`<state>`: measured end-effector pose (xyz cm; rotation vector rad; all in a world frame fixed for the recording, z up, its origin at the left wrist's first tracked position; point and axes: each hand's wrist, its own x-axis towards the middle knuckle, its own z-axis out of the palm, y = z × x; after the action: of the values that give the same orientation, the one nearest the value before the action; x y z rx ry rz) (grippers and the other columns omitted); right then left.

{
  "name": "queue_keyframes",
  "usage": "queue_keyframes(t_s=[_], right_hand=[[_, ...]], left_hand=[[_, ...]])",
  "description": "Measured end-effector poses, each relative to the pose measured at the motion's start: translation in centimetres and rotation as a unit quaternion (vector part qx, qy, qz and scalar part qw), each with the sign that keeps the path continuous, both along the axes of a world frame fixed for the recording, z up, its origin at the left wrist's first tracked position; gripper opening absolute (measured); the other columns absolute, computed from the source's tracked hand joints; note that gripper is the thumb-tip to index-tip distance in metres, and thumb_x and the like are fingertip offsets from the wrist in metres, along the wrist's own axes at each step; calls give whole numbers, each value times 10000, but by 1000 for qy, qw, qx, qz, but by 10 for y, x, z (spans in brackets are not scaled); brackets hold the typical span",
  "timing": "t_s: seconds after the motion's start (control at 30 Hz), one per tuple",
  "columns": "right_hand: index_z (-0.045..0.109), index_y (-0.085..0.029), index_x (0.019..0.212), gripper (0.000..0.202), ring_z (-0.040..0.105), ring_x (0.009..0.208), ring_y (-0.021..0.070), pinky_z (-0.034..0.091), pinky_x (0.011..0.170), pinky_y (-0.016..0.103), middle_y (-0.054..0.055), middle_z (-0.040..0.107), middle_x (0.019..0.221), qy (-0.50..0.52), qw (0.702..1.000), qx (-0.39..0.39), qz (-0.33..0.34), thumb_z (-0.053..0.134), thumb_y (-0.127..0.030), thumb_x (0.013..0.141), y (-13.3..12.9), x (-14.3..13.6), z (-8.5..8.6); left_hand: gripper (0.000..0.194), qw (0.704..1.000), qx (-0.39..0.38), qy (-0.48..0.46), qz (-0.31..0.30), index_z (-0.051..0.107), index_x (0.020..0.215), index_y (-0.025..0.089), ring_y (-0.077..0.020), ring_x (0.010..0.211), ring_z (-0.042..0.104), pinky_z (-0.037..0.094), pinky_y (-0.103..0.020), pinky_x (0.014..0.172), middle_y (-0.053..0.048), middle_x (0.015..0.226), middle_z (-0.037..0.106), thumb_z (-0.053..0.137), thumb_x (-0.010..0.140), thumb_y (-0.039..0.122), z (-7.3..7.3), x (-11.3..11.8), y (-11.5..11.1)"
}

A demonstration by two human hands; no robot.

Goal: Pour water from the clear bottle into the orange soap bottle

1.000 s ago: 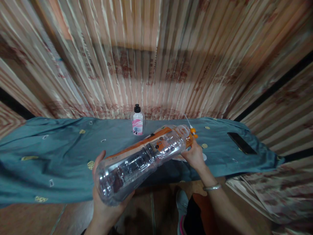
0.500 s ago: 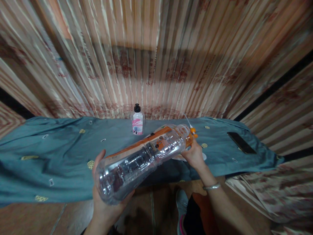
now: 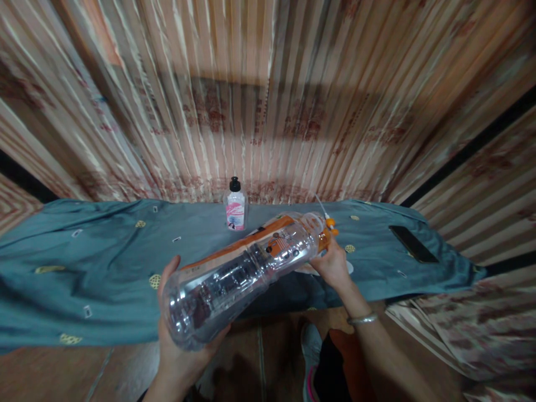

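At frame centre, the left hand (image 3: 180, 340) cups the base of a clear plastic bottle (image 3: 243, 273) lying tilted; the right hand (image 3: 334, 263) grips its neck above the tabletop (image 3: 84, 262).

Bottles: 2. One big clear plastic bottle w/ orange label (image 3: 247, 268), lying tilted; one small clear bottle w/ pink label & black cap (image 3: 235, 207), upright at the back of the tabletop.

Hands: 2, left hand (image 3: 180, 340) & right hand (image 3: 334, 263), both the person's own.

Small orange nozzle w/ thin white tip (image 3: 329, 220): 1, at the big bottle's far end.

Flat black phone (image 3: 414, 244): 1, on the cloth's right side.

Teal cloth w/ small yellow round motifs (image 3: 96, 262): 1, covering the tabletop.

Silver metal bangle (image 3: 362, 320): 1, on the right wrist.
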<state>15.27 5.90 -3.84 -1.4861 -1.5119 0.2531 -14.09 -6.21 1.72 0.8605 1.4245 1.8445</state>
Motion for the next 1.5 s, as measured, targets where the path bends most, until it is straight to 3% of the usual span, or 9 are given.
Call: queue_keyframes(t_s=[0.23, 0.47, 0.63, 0.73, 0.87, 1.03, 1.2, 1.5], right_hand=[[729, -269, 1195, 525, 873, 1014, 370, 719, 914, 485, 99, 892, 1134, 6, 1000, 1, 1, 791, -437, 701, 0, -2, 2], [732, -276, 1247, 558, 876, 1018, 368, 726, 887, 468, 89, 894, 1125, 2, 1000, -7, 2, 791, -403, 707, -1, -1, 1], [735, -272, 1268, 584, 877, 1022, 377, 724, 897, 479, 98, 894, 1137, -5, 1000, 0, -1, 794, -420, 706, 0, 0, 0], [728, -264, 1301, 620, 879, 1009, 372, 724, 891, 476, 96, 896, 1126, -4, 1000, 1, -3, 796, -436, 710, 0, -1, 0], [734, -253, 1296, 614, 878, 1014, 371, 724, 884, 470, 105, 896, 1136, -3, 1000, -4, -3, 803, -448, 718, -1, -1, 1], [737, -247, 1280, 601, 875, 1050, 360, 718, 915, 455, 108, 894, 1164, 1, 1000, -4, 1, 811, -452, 720, -1, -1, 3], [735, -259, 1290, 596, 877, 1036, 362, 722, 903, 458, 99, 895, 1154, -2, 1000, -1, 0, 812, -431, 725, -1, -1, 2], [729, -250, 1304, 619, 876, 1022, 373, 723, 888, 466, 106, 893, 1139, -3, 1000, -3, -1, 819, -416, 714, -1, -1, 2]], left_hand=[[1258, 1000, 17, 15, 4, 642, 1538, 302, -172, 623, 643, 601, -316, 585, 73, 877, 700, 1010, 342, 173, 0, 2, 0], [1211, 1000, 30, -2, 10, 685, 1500, 324, -179, 620, 666, 613, -305, 553, 68, 871, 706, 992, 344, 130, -2, 4, 1], [1238, 991, 64, 116, -6, 655, 1560, 281, -205, 612, 681, 645, -359, 533, 35, 917, 745, 989, 375, 153, -17, -18, 6], [1241, 966, 108, 234, -25, 689, 1530, 295, -192, 589, 653, 635, -353, 503, 44, 896, 735, 986, 338, 121, -24, -27, 9], [1180, 988, 83, 134, 8, 674, 1567, 298, -202, 584, 661, 634, -359, 498, 42, 877, 735, 982, 431, 204, -24, -23, 9], [1175, 985, 82, 153, 13, 706, 1468, 319, -213, 623, 664, 639, -361, 508, 45, 916, 741, 970, 336, 150, -12, -12, 7], [1231, 1000, 12, -8, 3, 671, 1509, 340, -204, 599, 647, 626, -347, 542, 72, 831, 695, 967, 338, 105, 3, 3, 0], [1239, 1000, 15, 20, 12, 663, 1508, 305, -208, 647, 676, 604, -347, 586, 57, 896, 726, 1018, 329, 170, 6, 3, 0]])
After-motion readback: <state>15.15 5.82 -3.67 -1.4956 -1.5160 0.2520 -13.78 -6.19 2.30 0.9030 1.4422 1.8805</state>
